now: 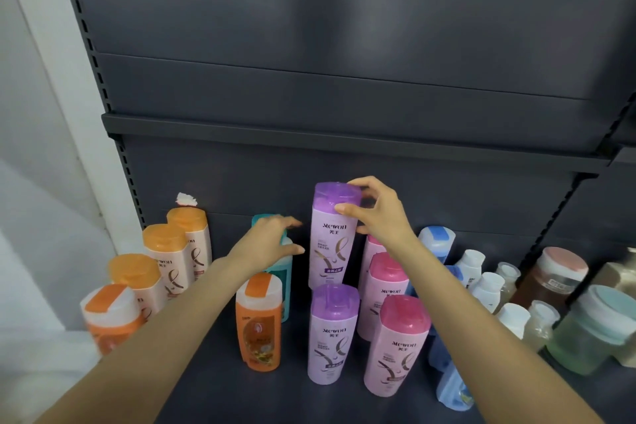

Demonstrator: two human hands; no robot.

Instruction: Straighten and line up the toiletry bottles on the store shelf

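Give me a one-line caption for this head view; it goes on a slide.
Right hand grips the rear purple bottle by its cap while the left hand reaches toward a teal bottle.

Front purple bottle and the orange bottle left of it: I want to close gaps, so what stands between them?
Nothing: the head view shows bare dark shelf between the front purple bottle and the orange bottle.

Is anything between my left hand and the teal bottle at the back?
Nothing visible. The left hand is already at the teal bottle, fingers spread over its top. The orange bottle stands in front of it, below the wrist, not between hand and cap. The right hand grips the rear purple bottle.
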